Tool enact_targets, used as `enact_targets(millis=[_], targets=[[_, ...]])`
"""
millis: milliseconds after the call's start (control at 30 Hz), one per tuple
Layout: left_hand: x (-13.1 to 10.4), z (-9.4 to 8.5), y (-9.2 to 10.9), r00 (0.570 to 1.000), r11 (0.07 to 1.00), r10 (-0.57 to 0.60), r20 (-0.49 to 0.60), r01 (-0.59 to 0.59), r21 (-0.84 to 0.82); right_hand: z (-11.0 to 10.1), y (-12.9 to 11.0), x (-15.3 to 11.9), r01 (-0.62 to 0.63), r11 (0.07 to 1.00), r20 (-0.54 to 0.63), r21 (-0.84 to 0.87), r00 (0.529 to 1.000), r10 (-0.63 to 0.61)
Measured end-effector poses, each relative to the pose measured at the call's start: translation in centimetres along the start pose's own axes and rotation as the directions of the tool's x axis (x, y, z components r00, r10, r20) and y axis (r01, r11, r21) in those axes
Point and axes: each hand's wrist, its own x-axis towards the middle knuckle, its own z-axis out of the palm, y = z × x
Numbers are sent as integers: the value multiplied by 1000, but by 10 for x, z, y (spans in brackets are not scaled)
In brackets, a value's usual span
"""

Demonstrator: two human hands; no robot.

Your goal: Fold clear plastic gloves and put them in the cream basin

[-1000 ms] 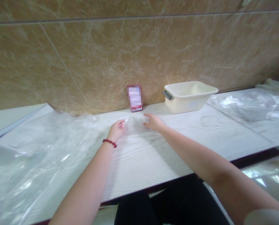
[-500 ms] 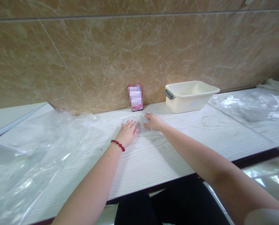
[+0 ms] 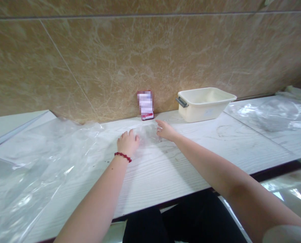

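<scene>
A small clear plastic bag (image 3: 148, 132) lies on the white wood-grain tabletop between my hands. My left hand (image 3: 127, 142), with a red bead bracelet (image 3: 122, 156) at the wrist, rests palm down at the bag's left edge. Its fingers are apart and slightly bent. At the opposite edge my right hand (image 3: 166, 131) has its fingers curled on the plastic, the index finger stretched out a little. The bag's outline is faint against the table. Just behind it a phone-like item (image 3: 145, 105) with a blurred face leans upright on the wall.
A cream plastic bin (image 3: 201, 111) with a grey handle stands against the marbled wall at the back right. Large clear plastic sheeting (image 3: 46, 172) covers the left of the table (image 3: 165, 172). More crumpled plastic (image 3: 277, 113) lies at the far right.
My left hand has slid left across the bag, uncovering more of it. My right hand stays at nearly the same spot, its fingers slightly shifted.
</scene>
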Motion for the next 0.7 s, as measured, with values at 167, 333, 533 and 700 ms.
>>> enact_targets(millis=[167,333,533,700], targets=[[14,-1,-30,993,994,-99,65,103,-47,-8,-9,-4,53,951,-33,-304,997,-66],[18,5,-41,996,979,-50,73,64,-196,-12,-15,-8,64,878,4,-474,998,-70],[17,10,-37,994,958,16,108,16,-286,-9,-18,-16,128,826,94,-548,991,-91],[17,12,-35,992,957,45,122,-7,-291,-8,-17,-17,127,827,131,-547,989,-66]])
